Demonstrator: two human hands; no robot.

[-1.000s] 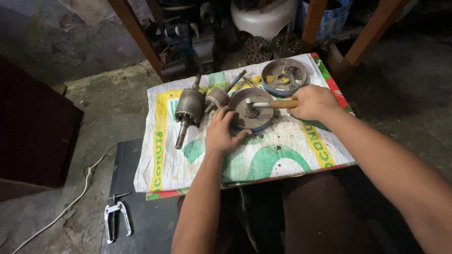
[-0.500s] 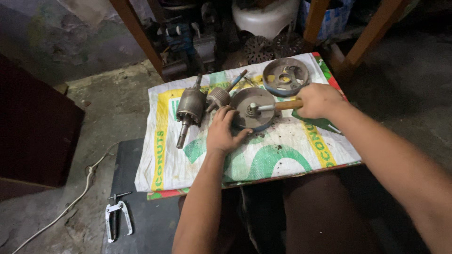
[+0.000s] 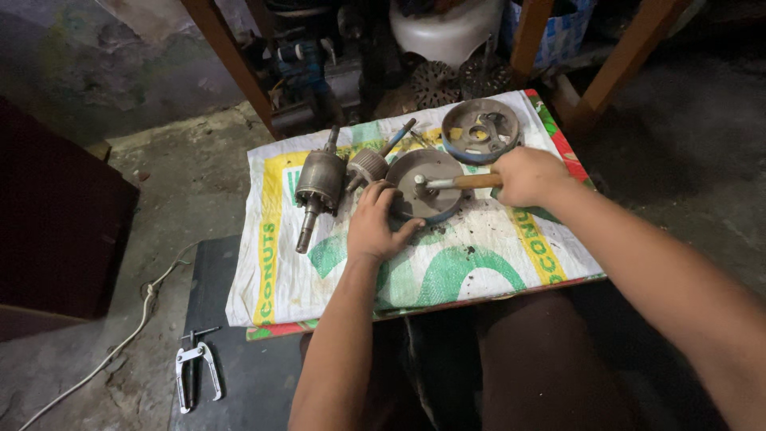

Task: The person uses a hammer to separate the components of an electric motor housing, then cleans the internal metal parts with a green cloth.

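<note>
The left hand [image 3: 377, 225] lies flat, fingers spread, pressing on the near-left edge of a round grey metal motor end cover [image 3: 427, 191], steadying it. The right hand [image 3: 528, 175] is clenched around the wooden handle of a small hammer [image 3: 461, 182]; the handle lies nearly level across the cover and the metal head sits over the cover's middle, though whether it touches I cannot tell from here.

The cover rests on a white woven plastic sack with green and yellow print [image 3: 447, 255], spread over a low surface in front of the person's knees. Just left of the cover, touching or nearly so, lies a small ribbed metal part with a thin shaft [image 3: 372, 163] pointing up and to the right. Further left on the sack is a grey cylindrical motor rotor on a long steel shaft [image 3: 318, 182], lying tilted with the shaft end toward the person. Behind the cover, near the sack's far right corner, sits a second round metal cover with openings in its face [image 3: 480, 130].

On the floor to the left, well apart from the sack, lie a silver two-armed puller tool [image 3: 195, 369] on a dark mat [image 3: 239, 375], and a white cord [image 3: 120, 343] trailing across the concrete.
</note>
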